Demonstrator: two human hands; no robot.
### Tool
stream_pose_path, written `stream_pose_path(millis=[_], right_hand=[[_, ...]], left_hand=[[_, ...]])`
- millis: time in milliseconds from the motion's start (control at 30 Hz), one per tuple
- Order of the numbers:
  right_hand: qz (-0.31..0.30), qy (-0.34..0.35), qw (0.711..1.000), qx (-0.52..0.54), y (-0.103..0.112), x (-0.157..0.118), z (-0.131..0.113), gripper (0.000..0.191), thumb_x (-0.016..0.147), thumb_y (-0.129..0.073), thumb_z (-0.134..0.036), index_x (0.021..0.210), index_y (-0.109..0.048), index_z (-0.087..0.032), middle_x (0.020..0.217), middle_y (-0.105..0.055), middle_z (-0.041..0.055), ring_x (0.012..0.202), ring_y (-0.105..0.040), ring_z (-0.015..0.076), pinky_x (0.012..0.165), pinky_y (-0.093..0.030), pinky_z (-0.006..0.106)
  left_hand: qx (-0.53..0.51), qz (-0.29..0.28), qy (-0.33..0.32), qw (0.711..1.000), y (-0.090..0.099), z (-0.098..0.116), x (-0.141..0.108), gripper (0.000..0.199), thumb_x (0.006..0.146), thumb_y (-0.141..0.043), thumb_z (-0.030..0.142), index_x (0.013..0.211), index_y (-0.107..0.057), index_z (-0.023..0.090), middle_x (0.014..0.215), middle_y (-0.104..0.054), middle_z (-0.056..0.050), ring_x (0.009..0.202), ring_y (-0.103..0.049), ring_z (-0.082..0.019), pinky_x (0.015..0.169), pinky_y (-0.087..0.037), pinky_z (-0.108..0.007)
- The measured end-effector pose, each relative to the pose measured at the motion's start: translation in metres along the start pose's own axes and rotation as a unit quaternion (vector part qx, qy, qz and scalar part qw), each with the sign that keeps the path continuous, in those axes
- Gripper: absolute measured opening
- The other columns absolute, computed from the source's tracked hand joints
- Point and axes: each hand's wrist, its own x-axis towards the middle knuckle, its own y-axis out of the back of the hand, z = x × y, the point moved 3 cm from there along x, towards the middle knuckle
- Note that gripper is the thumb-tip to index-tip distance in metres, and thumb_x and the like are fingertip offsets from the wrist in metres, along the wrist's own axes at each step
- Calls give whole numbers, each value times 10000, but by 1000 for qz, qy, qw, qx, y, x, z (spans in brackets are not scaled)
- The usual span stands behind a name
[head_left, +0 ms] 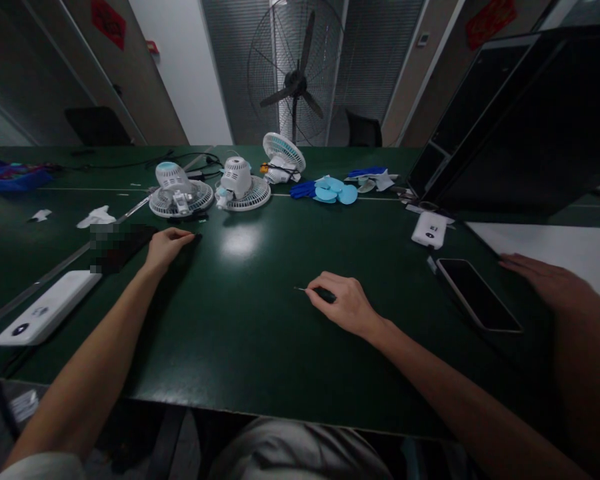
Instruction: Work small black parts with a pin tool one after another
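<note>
My left hand (166,249) is closed in a pinch on a small black piece (198,237) at the tabletop, too small to name. It is in front of a white desk fan (173,179) lying grille down. In the middle of the green table, my right hand (344,301) pinches a thin metal piece (299,289), whose short tip pokes out to the left; its kind cannot be made out. A second desk fan (237,180) lies face down beside the first. Behind it, a third desk fan (284,157) is tilted with its cable around the base.
Light-blue fan blades (336,191) and blue gloves (303,189) lie toward the back. At left is a white power bank (47,308). On the right are a phone (479,295), a smaller white power bank (429,230), a large black case (525,120) and another person's hand (555,280).
</note>
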Motion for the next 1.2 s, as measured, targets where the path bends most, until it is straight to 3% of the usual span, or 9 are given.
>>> stream_pose_path(millis=[133,267,433,567,700,1200], right_hand=[[-2,-2,1000,-3,-1,0,0,145,1032,-589,-282,1064,-703,-198,1003,-716,45,831,-684,162,727,-566,292],[-7,-2,1000,1,-2,0,1,151,1033,-586,-288,1067,-704,-199,1007,-716,46,832,-684,161,727,-563,289],[1,2,1000,-17,0,2,-2,141,1019,-601,-287,1042,-714,-205,975,-720,37,812,-680,163,740,-539,295],[-3,11,999,-31,2,2,-7,124,1005,-617,-266,1034,-721,-206,969,-724,29,807,-676,161,738,-515,288],[-15,15,999,-46,3,3,-9,125,1002,-620,-267,1023,-725,-202,962,-725,34,778,-666,156,691,-495,275],[-38,17,998,-53,3,3,-11,125,1001,-616,-259,1036,-722,-202,952,-716,37,747,-661,151,660,-499,272]], left_hand=[[-9,-46,-21,999,-4,10,-5,506,741,-751,483,1131,-762,161,1078,-766,-94,986,-689,-256,866,-505,-304],[32,-167,-134,976,-30,49,-37,491,804,-697,526,1123,-760,159,1078,-753,-92,956,-678,-254,851,-509,-309],[7,-316,-339,886,-81,116,-117,327,914,-623,405,1118,-725,171,1038,-702,-85,867,-631,-198,794,-497,-302],[-53,-400,-412,817,-103,146,-172,220,941,-610,293,1104,-699,175,1036,-669,-77,881,-612,-175,803,-490,-288],[-71,-412,-423,804,-105,153,-189,189,937,-621,236,1103,-692,178,1036,-657,-76,913,-603,-182,829,-487,-296],[-81,-416,-424,800,-104,153,-187,189,966,-646,288,1113,-705,185,1063,-655,-81,961,-606,-197,872,-487,-317]])
